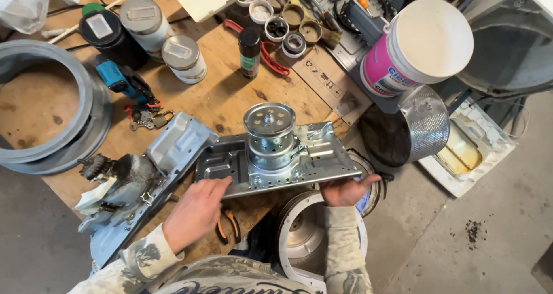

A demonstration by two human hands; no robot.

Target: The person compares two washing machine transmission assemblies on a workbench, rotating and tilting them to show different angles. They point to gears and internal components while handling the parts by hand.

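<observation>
So you've got the shiny stamped-steel mounting plate with the ribbed silver pulley and gearbox drum on top (275, 155) held level at the near edge of the wooden bench (230, 98), half of it hanging out past the edge over the white round tub opening (314, 236) below. Your left hand (196, 210) is clamped on the plate's near-left corner, fingers (222, 183) curled over the rim. Your right hand (345, 190) is cupping the near-right corner from underneath, thumb on top. Both are gripping the plate for real, not just resting on it.

Looks to me like you're mid-carry with the new unit: the grimy old grey plate with its rusted, blackened mechanism (132, 184) is lying on the bench's near-left corner, just beside the clean one.

For the next move I'd keep it flat, since that pulley stack makes it top-heavy, and watch the orange-handled pliers (227, 227) sitting right under your left wrist. The silver perforated drum (426, 124) and the white and pink plastic bucket (417, 46) crowd the bench's right edge, so swing clear of them.
</observation>
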